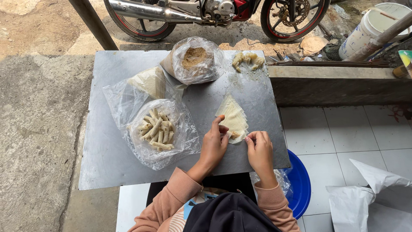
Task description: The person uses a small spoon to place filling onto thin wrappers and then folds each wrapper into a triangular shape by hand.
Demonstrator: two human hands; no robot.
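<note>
A stack of pale thin wrapper sheets (232,116) lies on the grey metal table (111,163). A small heap of brown filling (234,135) sits on the near corner of the top sheet. My left hand (215,144) pinches that corner from the left. My right hand (259,148) holds the same corner from the right, fingers curled on the sheet's edge. A clear plastic bag of finished pale rolls (156,131) lies left of my left hand.
A plastic bag of brown crumbly filling (195,60) and a bag of more wrappers (148,81) sit at the table's back. Loose pale pieces (246,60) lie at the far right corner. A blue basin (300,184), white tiles, a motorcycle (214,13), a white bucket (371,30).
</note>
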